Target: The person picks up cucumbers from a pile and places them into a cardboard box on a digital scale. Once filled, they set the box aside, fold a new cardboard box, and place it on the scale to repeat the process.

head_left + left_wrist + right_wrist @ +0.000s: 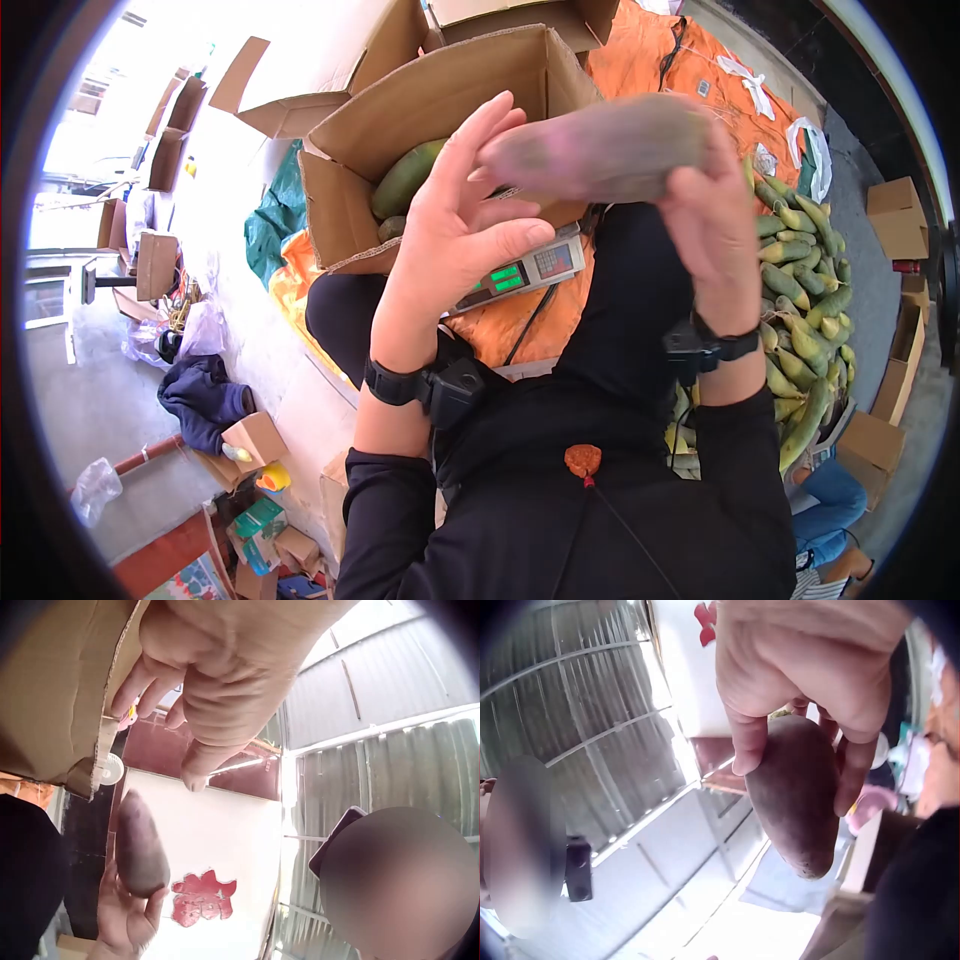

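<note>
My right hand (712, 225) gripped a purplish radish (615, 150) by its thick end, the tip facing my empty left hand (455, 215), fingers extended. A digital scale (553, 263) sat below my hands, a cardboard box (335, 222) beyond.

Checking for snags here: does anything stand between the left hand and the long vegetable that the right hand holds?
Nothing visible does. The left wrist view shows only open space between the left hand and the long vegetable gripped by the right hand; the carton wall stands off to one side.
</note>
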The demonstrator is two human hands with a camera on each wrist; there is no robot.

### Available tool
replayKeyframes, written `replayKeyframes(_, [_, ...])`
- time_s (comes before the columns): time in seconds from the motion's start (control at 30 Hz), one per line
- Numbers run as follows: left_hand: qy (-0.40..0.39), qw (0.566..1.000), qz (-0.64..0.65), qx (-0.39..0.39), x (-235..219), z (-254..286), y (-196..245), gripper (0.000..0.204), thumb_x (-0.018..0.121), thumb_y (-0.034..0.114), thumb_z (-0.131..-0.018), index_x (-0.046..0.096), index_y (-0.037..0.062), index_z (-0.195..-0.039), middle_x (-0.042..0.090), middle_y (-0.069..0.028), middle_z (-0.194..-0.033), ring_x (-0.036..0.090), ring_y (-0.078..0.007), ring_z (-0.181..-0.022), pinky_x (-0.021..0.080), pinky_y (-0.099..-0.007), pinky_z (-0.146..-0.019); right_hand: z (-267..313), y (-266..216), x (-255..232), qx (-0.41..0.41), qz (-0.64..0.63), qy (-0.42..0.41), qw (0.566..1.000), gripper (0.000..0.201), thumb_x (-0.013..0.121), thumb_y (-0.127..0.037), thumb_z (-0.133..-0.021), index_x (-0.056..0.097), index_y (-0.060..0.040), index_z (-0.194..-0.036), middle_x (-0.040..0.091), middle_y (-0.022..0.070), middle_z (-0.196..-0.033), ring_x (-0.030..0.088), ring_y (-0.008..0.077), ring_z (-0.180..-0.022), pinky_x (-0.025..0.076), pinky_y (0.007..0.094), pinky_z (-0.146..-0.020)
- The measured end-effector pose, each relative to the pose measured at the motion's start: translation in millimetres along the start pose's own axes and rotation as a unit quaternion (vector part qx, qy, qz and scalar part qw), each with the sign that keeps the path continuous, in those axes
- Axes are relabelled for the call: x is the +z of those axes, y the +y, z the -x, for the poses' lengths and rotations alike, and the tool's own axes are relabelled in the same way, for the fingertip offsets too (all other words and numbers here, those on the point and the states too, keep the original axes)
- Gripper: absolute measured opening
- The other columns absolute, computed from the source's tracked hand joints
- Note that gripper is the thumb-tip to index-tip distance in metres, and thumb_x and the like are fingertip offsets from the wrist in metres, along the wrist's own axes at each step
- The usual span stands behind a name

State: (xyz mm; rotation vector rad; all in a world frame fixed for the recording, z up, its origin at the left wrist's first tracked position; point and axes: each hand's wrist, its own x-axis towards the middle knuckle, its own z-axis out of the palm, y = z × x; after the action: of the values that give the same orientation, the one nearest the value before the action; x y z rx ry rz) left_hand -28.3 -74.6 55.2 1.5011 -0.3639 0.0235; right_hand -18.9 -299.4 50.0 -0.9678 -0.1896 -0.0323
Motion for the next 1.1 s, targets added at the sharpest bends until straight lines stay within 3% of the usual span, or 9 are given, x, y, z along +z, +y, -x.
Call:
replayKeyframes(0.23, [0.129, 0.983, 0.109, -0.066, -24.2, -1.5, -6.6, 0.042, 0.070, -0.007, -0.075, 0.059, -0.0019, -0.115, 0.064, -0.0091, -0.095, 0.063, -0.0139, -0.079, 0.056, -0.0263, -0.069, -15.7, 22.9, 13.1, 0.037, 0.131, -0.082, 0.987, 0.052, 0.070, -0.005, -0.081, 0.048, -0.0040, -0.128, 0.054, 0.0060, -0.117, 0.053, 0.0145, -0.105, 0.045, 0.0272, -0.089])
replayKeyframes(0.3, [0.146, 0.984, 0.074, -0.075, -28.3, -3.0, -10.0, 0.040, 0.070, -0.006, -0.075, 0.060, -0.0024, -0.113, 0.064, -0.0088, -0.093, 0.063, -0.0141, -0.077, 0.056, -0.0262, -0.070, -8.8, 18.5, -15.3, -0.005, 0.204, 0.019, 0.979, 0.048, 0.067, -0.004, -0.083, 0.048, -0.0035, -0.128, 0.055, 0.0068, -0.118, 0.054, 0.0144, -0.106, 0.046, 0.0278, -0.088])
replayKeyframes(0.5, [0.167, 0.976, -0.098, -0.103, -31.6, -25.8, -30.0, 0.033, 0.065, -0.001, -0.083, 0.060, -0.0008, -0.115, 0.061, -0.0094, -0.102, 0.061, -0.0152, -0.087, 0.056, -0.0277, -0.074, 76.7, 11.2, -165.0, 0.072, 0.309, 0.258, 0.913, 0.029, 0.061, -0.017, -0.089, 0.057, -0.0056, -0.115, 0.062, 0.0010, -0.105, 0.059, 0.0095, -0.092, 0.047, 0.0235, -0.073])
replayKeyframes(0.67, [0.107, 0.980, -0.118, -0.121, -23.6, -35.0, -51.7, 0.030, 0.058, 0.005, -0.090, 0.058, -0.0018, -0.119, 0.058, -0.0110, -0.118, 0.057, -0.0170, -0.106, 0.052, -0.0288, -0.088, 209.5, 41.3, -286.2, 0.196, 0.434, 0.401, 0.783, 0.028, 0.064, -0.020, -0.086, 0.061, -0.0034, -0.109, 0.063, 0.0022, -0.094, 0.059, 0.0097, -0.080, 0.048, 0.0261, -0.064])
replayKeyframes(0.77, [0.097, 0.975, -0.192, -0.056, -14.0, -28.6, -45.3, 0.028, 0.056, 0.000, -0.089, 0.059, -0.0029, -0.117, 0.058, -0.0112, -0.119, 0.056, -0.0181, -0.109, 0.046, -0.0282, -0.091, 279.5, 58.4, -308.5, 0.312, 0.436, 0.445, 0.717, 0.027, 0.065, -0.020, -0.083, 0.064, 0.0000, -0.101, 0.065, 0.0064, -0.086, 0.060, 0.0137, -0.074, 0.049, 0.0280, -0.061])
replayKeyframes(0.9, [0.119, 0.956, -0.269, 0.005, -7.0, -8.6, -25.0, 0.022, 0.055, -0.002, -0.088, 0.063, -0.0029, -0.109, 0.058, -0.0108, -0.119, 0.056, -0.0187, -0.109, 0.047, -0.0296, -0.091, 375.3, 99.8, -342.2, 0.436, 0.512, 0.387, 0.631, 0.034, 0.069, -0.022, -0.076, 0.064, 0.0015, -0.101, 0.067, 0.0169, -0.092, 0.065, 0.0297, -0.084, 0.050, 0.0387, -0.072])
replayKeyframes(0.97, [0.134, 0.937, -0.320, 0.035, -7.7, 3.3, -19.6, 0.019, 0.056, -0.003, -0.088, 0.064, -0.0035, -0.106, 0.058, -0.0113, -0.118, 0.057, -0.0195, -0.109, 0.047, -0.0310, -0.091, 383.0, 99.0, -317.3, 0.498, 0.584, 0.291, 0.571, 0.038, 0.071, -0.025, -0.074, 0.064, 0.0003, -0.100, 0.066, 0.0191, -0.096, 0.063, 0.0354, -0.091, 0.049, 0.0423, -0.079])
replayKeyframes(1.0, [0.139, 0.937, -0.319, 0.040, -8.8, 9.8, -20.4, 0.017, 0.056, -0.003, -0.088, 0.065, -0.0039, -0.103, 0.059, -0.0118, -0.116, 0.056, -0.0204, -0.110, 0.046, -0.0310, -0.092, 405.7, 111.3, -324.6, 0.485, 0.609, 0.232, 0.583, 0.042, 0.073, -0.029, -0.073, 0.064, -0.0027, -0.104, 0.066, 0.0188, -0.096, 0.062, 0.0363, -0.093, 0.049, 0.0426, -0.081])
replayKeyframes(1.1, [0.135, 0.930, -0.339, 0.052, -11.2, 29.8, -21.7, 0.017, 0.056, -0.004, -0.088, 0.065, -0.0038, -0.102, 0.060, -0.0122, -0.113, 0.056, -0.0219, -0.111, 0.045, -0.0311, -0.093, 408.0, 119.2, -297.1, 0.588, 0.623, 0.092, 0.508, 0.052, 0.076, -0.035, -0.070, 0.061, -0.0117, -0.114, 0.060, 0.0101, -0.118, 0.051, 0.0313, -0.115, 0.045, 0.0459, -0.092])
